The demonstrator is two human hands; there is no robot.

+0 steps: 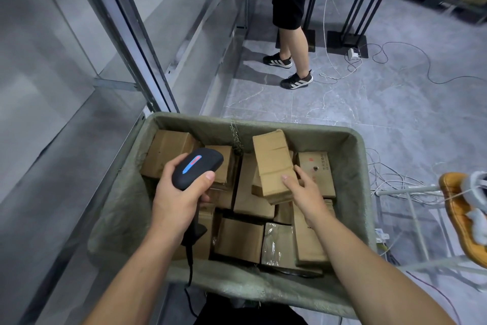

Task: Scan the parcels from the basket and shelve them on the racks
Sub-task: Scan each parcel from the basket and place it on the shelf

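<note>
A green fabric-lined basket [361, 166] in front of me holds several brown cardboard parcels. My left hand [179, 198] grips a black corded barcode scanner [197, 166] above the basket's left side, its head pointing away from me. My right hand [303, 187] holds a tall cardboard parcel [274, 164] by its near end, thumb on top and fingers round its right side; the parcel tilts up above the others. A parcel with red print [316, 166] lies just right of it. The grey metal rack [79, 119] runs along my left.
Another person [292, 16] in black shorts and sneakers stands on the tiled floor beyond the basket. A table on black legs [355, 3] stands at the back right with boxes behind it. Loose white cables [395, 179] lie on the floor. An orange-seated stool [458, 214] stands at the right.
</note>
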